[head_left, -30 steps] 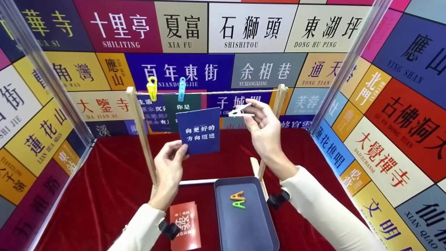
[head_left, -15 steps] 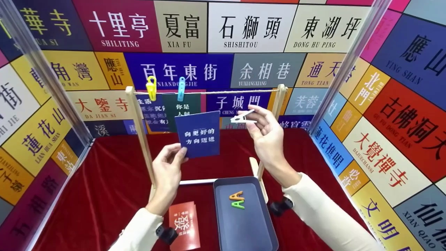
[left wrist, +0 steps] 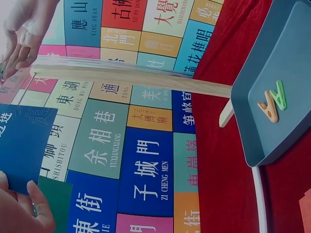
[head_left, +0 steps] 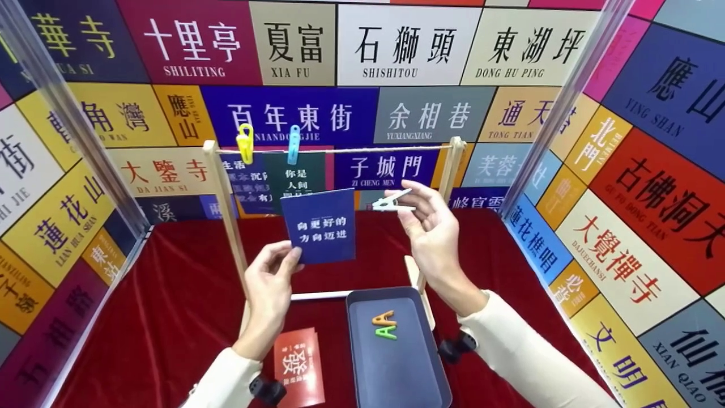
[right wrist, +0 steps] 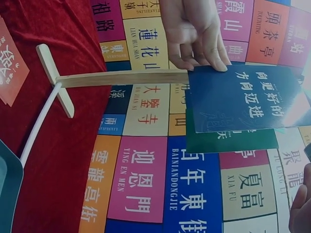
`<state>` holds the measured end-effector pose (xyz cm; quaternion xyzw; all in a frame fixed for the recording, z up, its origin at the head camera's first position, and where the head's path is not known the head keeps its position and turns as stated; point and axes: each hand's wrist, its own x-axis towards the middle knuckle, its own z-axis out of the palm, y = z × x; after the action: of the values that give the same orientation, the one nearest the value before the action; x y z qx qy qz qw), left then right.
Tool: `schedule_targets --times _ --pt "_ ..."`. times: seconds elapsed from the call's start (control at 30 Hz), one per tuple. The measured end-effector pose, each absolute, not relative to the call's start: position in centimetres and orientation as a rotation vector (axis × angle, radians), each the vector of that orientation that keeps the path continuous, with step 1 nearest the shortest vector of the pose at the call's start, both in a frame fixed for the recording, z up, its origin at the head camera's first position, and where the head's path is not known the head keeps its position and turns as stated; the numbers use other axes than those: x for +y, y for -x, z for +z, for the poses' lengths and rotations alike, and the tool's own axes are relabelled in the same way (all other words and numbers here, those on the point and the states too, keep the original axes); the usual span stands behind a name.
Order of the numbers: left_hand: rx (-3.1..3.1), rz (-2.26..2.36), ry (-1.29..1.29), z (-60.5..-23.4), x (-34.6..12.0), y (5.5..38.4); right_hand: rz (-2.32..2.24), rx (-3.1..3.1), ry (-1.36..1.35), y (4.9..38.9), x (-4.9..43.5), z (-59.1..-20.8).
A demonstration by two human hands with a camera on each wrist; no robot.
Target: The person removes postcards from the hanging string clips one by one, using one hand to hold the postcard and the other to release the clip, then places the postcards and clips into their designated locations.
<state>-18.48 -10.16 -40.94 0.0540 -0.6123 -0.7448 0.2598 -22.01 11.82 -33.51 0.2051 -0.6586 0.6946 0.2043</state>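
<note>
The left hand (head_left: pixel 271 277) is pinching the lower left corner of a dark blue card (head_left: pixel 319 226) with white characters, holding it upright below the string (head_left: pixel 362 149) of the wooden rack (head_left: pixel 225 198). The right hand (head_left: pixel 431 226) is gripping a white clothespin (head_left: pixel 392 201) between thumb and fingertips, just right of the card's top edge, the peg lying roughly level. The head view is showing all of that at once; the right wrist camera is catching only the left hand's fingers (right wrist: pixel 194 43) curled on the card and a green card (right wrist: pixel 228 141) hanging behind it. The left wrist view is giving us the card's edge and the grey tray (left wrist: pixel 272 87) with an orange clip (left wrist: pixel 267 106) and a green clip (left wrist: pixel 279 95) lying together. Up on the string, a yellow peg (head_left: pixel 246 143) and a blue peg (head_left: pixel 293 144) are sitting near the left post. At the near edge of the red cloth (head_left: pixel 181 283), a red card (head_left: pixel 298 365) is lying just left of the tray.
</note>
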Motion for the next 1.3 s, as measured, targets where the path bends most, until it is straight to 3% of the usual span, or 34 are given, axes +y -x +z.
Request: schedule_targets --times 1.3 --pt "-1.719 -1.999 -0.131 -43.9 -10.0 16.6 1.981 -1.805 -0.533 19.5 11.8 -37.6"
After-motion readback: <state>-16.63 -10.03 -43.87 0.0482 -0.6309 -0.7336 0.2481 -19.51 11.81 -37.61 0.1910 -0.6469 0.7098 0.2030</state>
